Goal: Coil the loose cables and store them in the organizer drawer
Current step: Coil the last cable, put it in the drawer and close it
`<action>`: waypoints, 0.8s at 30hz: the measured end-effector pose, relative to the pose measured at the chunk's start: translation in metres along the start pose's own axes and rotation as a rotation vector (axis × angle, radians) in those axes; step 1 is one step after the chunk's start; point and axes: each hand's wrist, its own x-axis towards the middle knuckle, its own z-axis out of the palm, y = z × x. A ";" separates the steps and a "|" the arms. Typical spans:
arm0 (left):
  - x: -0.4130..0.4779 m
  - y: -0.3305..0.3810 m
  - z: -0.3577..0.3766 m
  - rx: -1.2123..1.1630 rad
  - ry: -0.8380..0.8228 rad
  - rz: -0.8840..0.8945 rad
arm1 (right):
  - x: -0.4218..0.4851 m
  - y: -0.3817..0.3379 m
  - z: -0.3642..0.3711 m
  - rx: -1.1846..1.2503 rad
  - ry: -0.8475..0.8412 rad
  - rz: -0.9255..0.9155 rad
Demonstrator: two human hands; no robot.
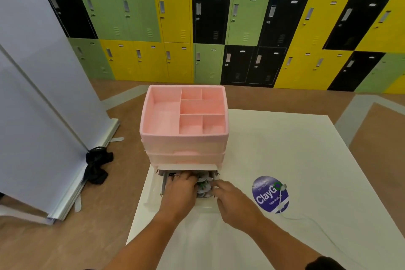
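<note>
Head view. Left hand (182, 186) lies palm down inside the pulled-out drawer (152, 193), fingers fairly straight and spread, pressing on the drawer's contents; it grips nothing visible. Right hand (232, 199) is just beside it, fingers bent toward the cable bundle (202, 187) between the two hands; whether it pinches the bundle cannot be told. The bundle sits in the drawer, under and between the fingertips. Directly beyond both hands stands the pink organizer (184, 140), its top tray divided into compartments. To the right of the right hand, a loose white cable (283, 205) lies across a purple sticker (266, 197) on the table (306, 155), apart from the hand.
</note>
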 end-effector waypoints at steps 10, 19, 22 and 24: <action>-0.011 0.064 0.013 -0.203 -0.002 0.183 | -0.074 0.080 -0.028 -0.026 0.183 0.240; 0.005 0.144 0.022 -0.319 -0.307 0.317 | -0.134 0.129 -0.026 -0.205 -0.100 0.664; 0.009 0.170 0.031 -0.341 -0.397 0.294 | -0.138 0.128 -0.041 0.123 -0.026 0.594; 0.012 0.186 0.032 -0.417 -0.434 0.248 | -0.132 0.120 -0.063 0.320 0.048 0.523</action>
